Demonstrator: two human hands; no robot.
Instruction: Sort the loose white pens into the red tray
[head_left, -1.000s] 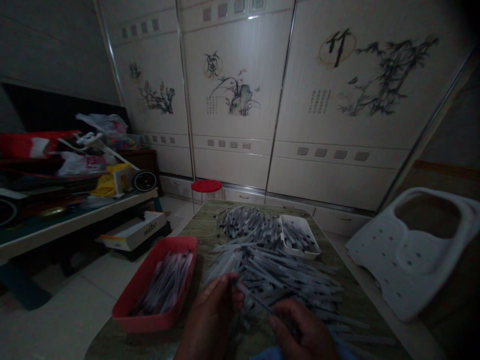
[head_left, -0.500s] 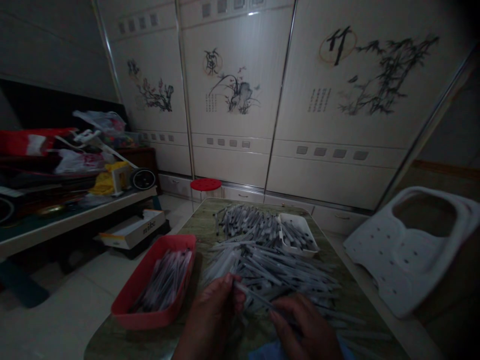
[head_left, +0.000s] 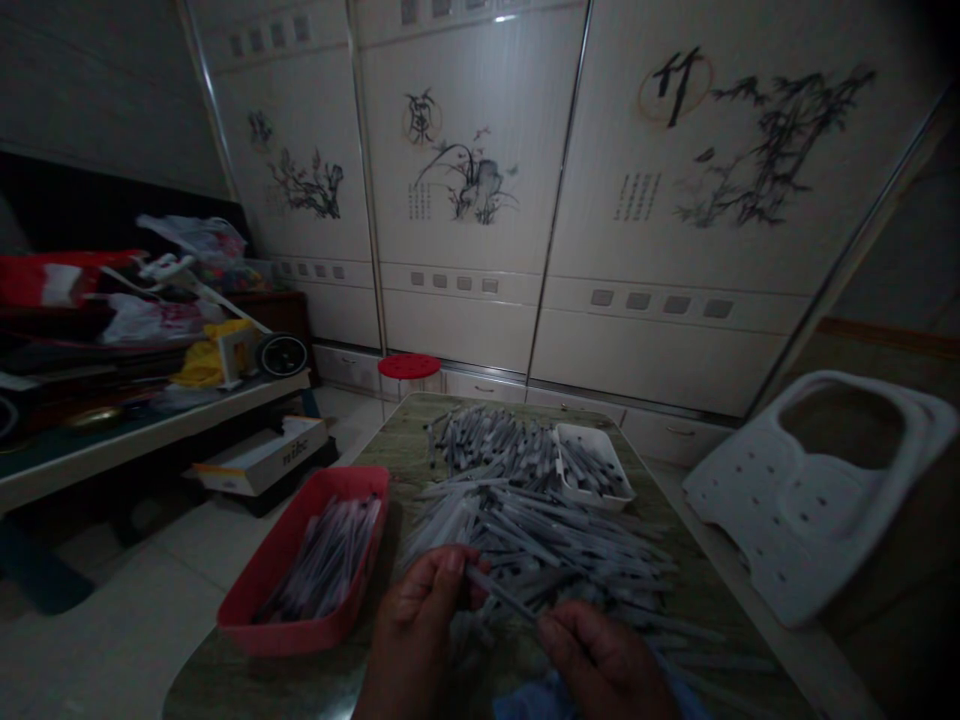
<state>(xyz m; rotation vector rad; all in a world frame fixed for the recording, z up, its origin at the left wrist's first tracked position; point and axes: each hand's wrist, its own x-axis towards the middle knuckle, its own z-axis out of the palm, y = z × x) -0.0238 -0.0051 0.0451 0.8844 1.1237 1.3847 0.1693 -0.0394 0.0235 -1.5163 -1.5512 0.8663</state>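
Note:
My left hand and my right hand are low in the view, each pinching one end of a thin grey pen tube held just above the table. In front of them lies a big heap of similar grey pen tubes spread over the greenish table. A red tray holding several finished pens sits to the left of my left hand. A small white tray with more pens stands at the heap's far right.
A white plastic seat leans at the right of the table. A red stool stands beyond the far edge, before painted wardrobe doors. A cluttered low bench and a flat box fill the left floor.
Both hands have lifted slightly and drawn a little apart along the pen tube. The camera has tipped a little, so the scene sits slightly higher.

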